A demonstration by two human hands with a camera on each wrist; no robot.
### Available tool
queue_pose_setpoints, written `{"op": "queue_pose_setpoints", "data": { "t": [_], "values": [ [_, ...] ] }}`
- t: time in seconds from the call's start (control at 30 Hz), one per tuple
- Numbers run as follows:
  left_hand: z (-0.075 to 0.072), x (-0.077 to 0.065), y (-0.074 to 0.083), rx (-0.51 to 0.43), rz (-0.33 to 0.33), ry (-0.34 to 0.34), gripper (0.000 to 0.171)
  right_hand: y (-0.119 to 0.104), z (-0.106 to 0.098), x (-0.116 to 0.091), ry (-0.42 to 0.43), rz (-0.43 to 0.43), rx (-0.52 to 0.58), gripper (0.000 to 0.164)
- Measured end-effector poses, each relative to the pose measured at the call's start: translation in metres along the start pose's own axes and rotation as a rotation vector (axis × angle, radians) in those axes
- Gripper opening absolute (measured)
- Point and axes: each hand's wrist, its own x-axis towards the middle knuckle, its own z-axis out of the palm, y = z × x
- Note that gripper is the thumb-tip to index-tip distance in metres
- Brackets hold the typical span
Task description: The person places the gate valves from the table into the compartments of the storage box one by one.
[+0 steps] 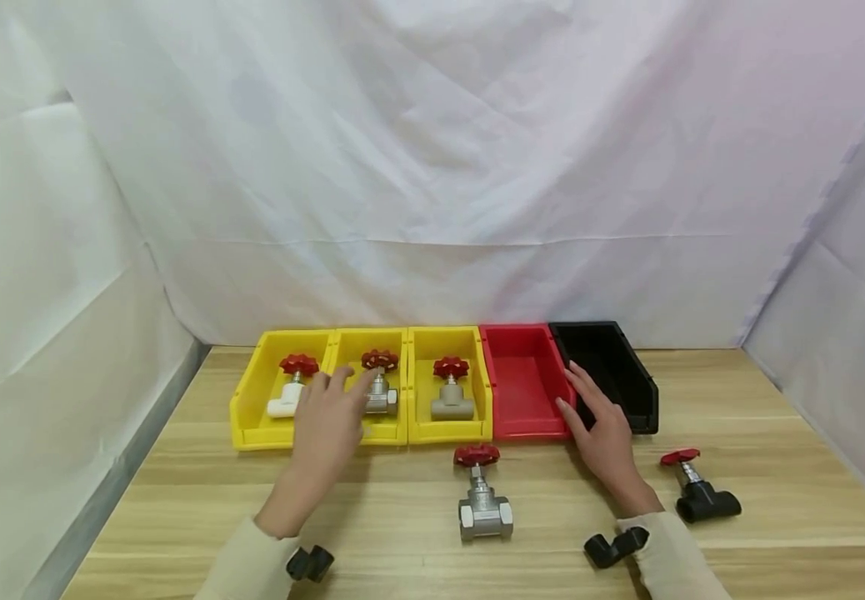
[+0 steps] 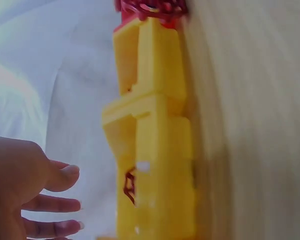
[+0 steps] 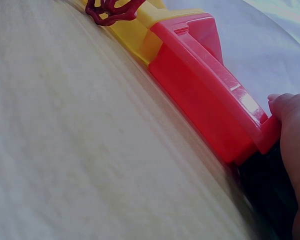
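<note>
My left hand (image 1: 327, 412) hovers over the front of the left and middle yellow bins, fingers spread and holding nothing. Under it, a white valve with a red handwheel (image 1: 286, 398) lies in the left yellow bin (image 1: 256, 437); a metal valve (image 1: 382, 395) lies in the middle yellow bin (image 1: 385, 433). Its fingers overlap the metal valve in the head view. My right hand (image 1: 603, 429) rests at the wall between the red bin (image 1: 524, 392) and the black bin (image 1: 642, 396). In the right wrist view, its thumb (image 3: 282, 104) lies at the red bin's corner.
A grey valve (image 1: 452, 397) lies in the right yellow bin (image 1: 450, 432). On the wooden table (image 1: 402, 542), a metal valve with a red handwheel (image 1: 485, 508) stands before the bins, and a black valve (image 1: 705, 498) lies to the right. A white curtain (image 1: 432, 167) hangs behind.
</note>
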Motion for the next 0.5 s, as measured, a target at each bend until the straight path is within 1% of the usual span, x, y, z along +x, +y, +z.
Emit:
{"op": "queue_pose_setpoints", "data": {
  "t": [0.1, 0.17, 0.27, 0.33, 0.5],
  "values": [
    [0.004, -0.010, -0.014, 0.008, -0.065, 0.003, 0.039, 0.001, -0.001, 0.001, 0.004, 0.004, 0.006, 0.057],
    [0.008, -0.017, -0.022, 0.005, -0.104, 0.024, 0.037, 0.001, 0.000, 0.001, 0.000, 0.003, 0.007, 0.057],
    [0.012, -0.024, -0.032, -0.021, -0.136, 0.059, 0.036, 0.001, 0.000, 0.001, -0.005, -0.004, 0.008, 0.056],
    [0.014, -0.028, -0.035, -0.053, -0.150, 0.069, 0.038, 0.001, 0.000, 0.001, -0.002, -0.011, 0.005, 0.056],
    [0.017, -0.034, -0.035, -0.150, -0.177, 0.048, 0.042, 0.001, -0.001, 0.000, 0.006, -0.027, -0.004, 0.057]
  ]
}}
